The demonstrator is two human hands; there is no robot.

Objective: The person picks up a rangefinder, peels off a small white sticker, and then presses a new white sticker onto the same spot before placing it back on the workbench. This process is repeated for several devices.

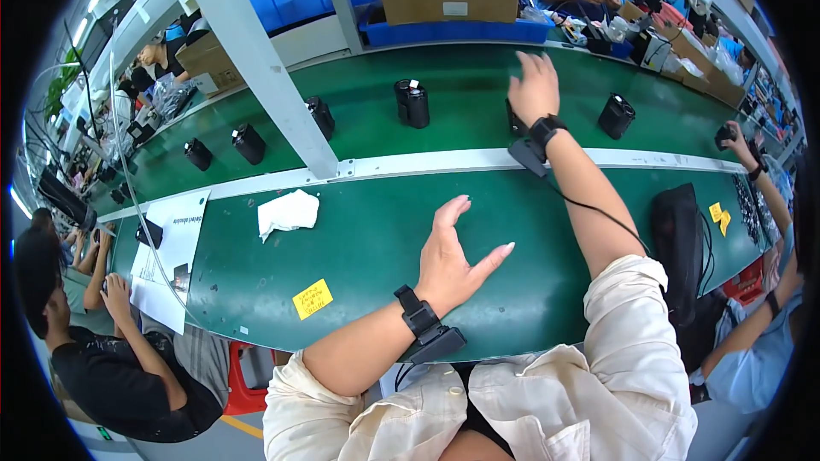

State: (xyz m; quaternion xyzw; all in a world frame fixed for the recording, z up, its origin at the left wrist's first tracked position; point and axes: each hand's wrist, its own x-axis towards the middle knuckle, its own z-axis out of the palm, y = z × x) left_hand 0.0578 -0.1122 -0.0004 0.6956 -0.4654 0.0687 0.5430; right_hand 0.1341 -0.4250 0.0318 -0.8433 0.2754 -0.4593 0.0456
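My left hand [451, 258] hovers over the near green tabletop [376, 239], fingers stretched out and thumb spread, holding nothing. Farther out, my right hand [535, 88] reaches across the pale rail above the far green belt [478, 64]. Its fingers are extended, with nothing seen in them. A black cylindrical unit [514, 122] stands just beside and under the right hand, mostly hidden by the hand and wrist. Similar black units stand along the belt, one [412, 104] to the left with a white piece on top and another [616, 117] to the right. Both my wrists wear black straps with small boxes.
A grey post [256, 60] rises from the rail [410, 162]. On the near table lie a crumpled white cloth [289, 212], a yellow note [313, 299], paper sheets [175, 243] and a black pouch [676, 243]. Co-workers sit at both sides; one hand [736, 138] at right holds a black unit.
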